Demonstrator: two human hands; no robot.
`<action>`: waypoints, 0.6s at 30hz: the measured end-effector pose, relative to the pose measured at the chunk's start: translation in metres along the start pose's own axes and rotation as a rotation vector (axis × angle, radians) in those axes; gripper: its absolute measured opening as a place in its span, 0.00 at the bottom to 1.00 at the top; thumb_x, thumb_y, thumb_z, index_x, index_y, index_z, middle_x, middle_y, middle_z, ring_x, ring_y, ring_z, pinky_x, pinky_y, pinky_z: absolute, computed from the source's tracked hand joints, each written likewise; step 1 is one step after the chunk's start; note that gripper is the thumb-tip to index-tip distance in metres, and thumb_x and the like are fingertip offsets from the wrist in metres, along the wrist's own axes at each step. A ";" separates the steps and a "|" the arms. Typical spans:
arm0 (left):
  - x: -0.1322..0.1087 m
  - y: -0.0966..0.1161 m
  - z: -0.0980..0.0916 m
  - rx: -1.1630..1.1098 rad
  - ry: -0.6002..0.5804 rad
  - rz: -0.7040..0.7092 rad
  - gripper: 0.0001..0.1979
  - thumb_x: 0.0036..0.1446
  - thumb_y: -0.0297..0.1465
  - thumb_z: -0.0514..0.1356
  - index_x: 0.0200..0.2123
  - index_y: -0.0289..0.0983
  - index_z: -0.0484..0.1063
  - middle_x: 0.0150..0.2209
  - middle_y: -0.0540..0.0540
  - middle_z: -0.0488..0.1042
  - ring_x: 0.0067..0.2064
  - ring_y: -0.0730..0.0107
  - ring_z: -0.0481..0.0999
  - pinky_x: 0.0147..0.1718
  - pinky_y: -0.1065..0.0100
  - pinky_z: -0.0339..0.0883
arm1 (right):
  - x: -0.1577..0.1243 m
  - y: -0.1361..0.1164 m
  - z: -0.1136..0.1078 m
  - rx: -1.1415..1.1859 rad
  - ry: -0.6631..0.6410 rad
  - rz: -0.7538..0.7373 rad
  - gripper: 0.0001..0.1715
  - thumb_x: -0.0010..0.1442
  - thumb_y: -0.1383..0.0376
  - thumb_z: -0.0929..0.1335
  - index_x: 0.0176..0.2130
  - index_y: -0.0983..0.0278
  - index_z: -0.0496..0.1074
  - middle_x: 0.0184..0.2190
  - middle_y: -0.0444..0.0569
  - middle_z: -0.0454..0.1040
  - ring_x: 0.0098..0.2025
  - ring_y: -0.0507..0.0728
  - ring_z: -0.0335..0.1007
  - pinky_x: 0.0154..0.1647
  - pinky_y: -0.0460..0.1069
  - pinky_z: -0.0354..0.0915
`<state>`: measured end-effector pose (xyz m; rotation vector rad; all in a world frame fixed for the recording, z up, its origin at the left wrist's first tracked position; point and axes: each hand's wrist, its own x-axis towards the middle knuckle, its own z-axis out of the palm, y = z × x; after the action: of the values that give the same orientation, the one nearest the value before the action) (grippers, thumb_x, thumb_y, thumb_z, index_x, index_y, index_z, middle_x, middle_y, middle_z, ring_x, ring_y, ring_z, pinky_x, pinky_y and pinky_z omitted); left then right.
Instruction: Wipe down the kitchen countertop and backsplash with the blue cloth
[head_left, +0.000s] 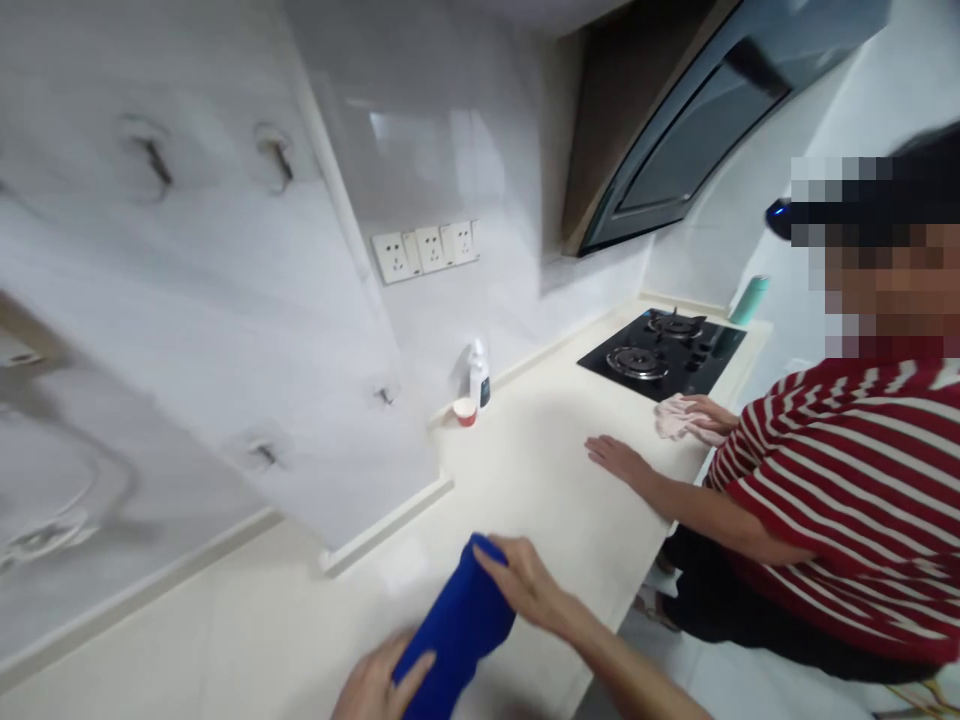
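Note:
A folded blue cloth (459,622) stretches between my two hands, low over the pale countertop (525,440). My left hand (382,676) grips its near end, thumb lying over the top face. At the far end, my right hand (525,582) pinches the cloth's corner between thumb and fingers. Whether the cloth touches the counter I cannot tell. Beyond it, a red and white cup (465,411) stands against the wall beside a white bottle (480,376).
To the right, a person in a red striped shirt (847,510) rests one hand on the counter and holds a pink cloth (679,417) near the black gas stove (664,350). A green bottle (749,299) stands behind the stove. A wall corner (386,525) juts out ahead; a range hood (690,130) hangs above.

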<state>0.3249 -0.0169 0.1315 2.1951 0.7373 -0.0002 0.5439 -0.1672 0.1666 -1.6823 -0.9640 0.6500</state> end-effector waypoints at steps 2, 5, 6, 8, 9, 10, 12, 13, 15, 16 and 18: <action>0.006 0.010 -0.011 0.041 0.092 0.051 0.26 0.60 0.53 0.57 0.51 0.44 0.80 0.56 0.44 0.78 0.59 0.50 0.76 0.64 0.51 0.66 | 0.007 -0.014 -0.013 0.056 0.027 -0.013 0.28 0.69 0.42 0.61 0.32 0.60 0.70 0.25 0.41 0.69 0.28 0.52 0.61 0.30 0.48 0.61; 0.010 0.033 -0.036 0.054 0.135 0.100 0.23 0.63 0.50 0.54 0.52 0.48 0.78 0.55 0.49 0.79 0.56 0.57 0.78 0.59 0.59 0.71 | 0.016 -0.045 -0.034 0.044 0.091 -0.120 0.26 0.69 0.43 0.62 0.30 0.59 0.64 0.23 0.39 0.62 0.25 0.51 0.55 0.28 0.47 0.57; 0.009 0.039 -0.044 0.062 0.141 0.085 0.22 0.64 0.50 0.53 0.52 0.50 0.78 0.54 0.51 0.80 0.54 0.59 0.79 0.57 0.61 0.72 | 0.018 -0.055 -0.040 0.004 0.124 -0.177 0.26 0.69 0.44 0.61 0.28 0.59 0.62 0.23 0.39 0.62 0.26 0.51 0.55 0.29 0.48 0.57; 0.006 0.047 -0.058 0.085 0.196 0.067 0.20 0.64 0.49 0.54 0.51 0.51 0.78 0.51 0.52 0.81 0.51 0.60 0.80 0.55 0.62 0.73 | 0.020 -0.070 -0.048 -0.089 0.189 -0.271 0.27 0.69 0.46 0.61 0.26 0.59 0.58 0.23 0.41 0.62 0.26 0.51 0.55 0.31 0.48 0.56; 0.005 0.048 -0.063 0.095 0.251 0.081 0.20 0.64 0.49 0.54 0.50 0.50 0.79 0.50 0.52 0.81 0.51 0.59 0.81 0.54 0.61 0.73 | 0.022 -0.075 -0.051 -0.119 0.208 -0.289 0.27 0.69 0.46 0.61 0.26 0.59 0.58 0.23 0.41 0.61 0.26 0.51 0.54 0.30 0.49 0.56; 0.004 0.048 -0.067 0.097 0.309 0.111 0.20 0.64 0.50 0.54 0.48 0.48 0.79 0.49 0.51 0.82 0.51 0.59 0.80 0.54 0.62 0.73 | 0.023 -0.078 -0.053 -0.133 0.218 -0.283 0.26 0.69 0.46 0.61 0.26 0.59 0.58 0.22 0.40 0.60 0.25 0.51 0.52 0.30 0.49 0.55; 0.004 0.047 -0.075 0.068 0.385 0.177 0.21 0.64 0.50 0.54 0.46 0.46 0.79 0.47 0.49 0.82 0.49 0.61 0.80 0.52 0.63 0.73 | 0.028 -0.080 -0.054 -0.129 0.225 -0.221 0.27 0.68 0.44 0.62 0.27 0.58 0.60 0.20 0.39 0.57 0.23 0.51 0.49 0.27 0.48 0.54; 0.004 0.047 -0.080 0.043 0.403 0.196 0.21 0.64 0.50 0.54 0.46 0.45 0.79 0.45 0.49 0.82 0.46 0.63 0.81 0.49 0.65 0.73 | 0.030 -0.079 -0.053 -0.118 0.231 -0.187 0.27 0.68 0.43 0.62 0.27 0.58 0.61 0.20 0.38 0.56 0.23 0.51 0.49 0.26 0.48 0.53; 0.004 0.049 -0.089 -0.005 0.415 0.207 0.20 0.66 0.49 0.54 0.46 0.44 0.79 0.41 0.50 0.82 0.39 0.67 0.80 0.44 0.68 0.73 | 0.035 -0.077 -0.050 -0.078 0.247 -0.145 0.28 0.67 0.41 0.63 0.28 0.59 0.64 0.20 0.39 0.59 0.24 0.51 0.51 0.27 0.48 0.55; 0.004 0.051 -0.093 -0.025 0.429 0.207 0.20 0.66 0.48 0.54 0.46 0.44 0.79 0.39 0.51 0.82 0.36 0.68 0.79 0.42 0.69 0.73 | 0.037 -0.076 -0.048 -0.048 0.249 -0.133 0.29 0.66 0.40 0.64 0.28 0.59 0.65 0.21 0.40 0.60 0.24 0.51 0.53 0.27 0.48 0.56; 0.003 0.054 -0.097 -0.056 0.461 0.223 0.19 0.65 0.48 0.55 0.47 0.44 0.79 0.40 0.51 0.82 0.36 0.69 0.79 0.42 0.70 0.72 | 0.039 -0.068 -0.045 0.024 0.237 -0.117 0.30 0.64 0.39 0.64 0.29 0.60 0.66 0.23 0.41 0.63 0.26 0.52 0.56 0.29 0.48 0.58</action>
<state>0.3321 0.0249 0.2347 2.2344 0.7206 0.6493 0.5816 -0.1483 0.2462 -1.6260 -0.8731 0.3737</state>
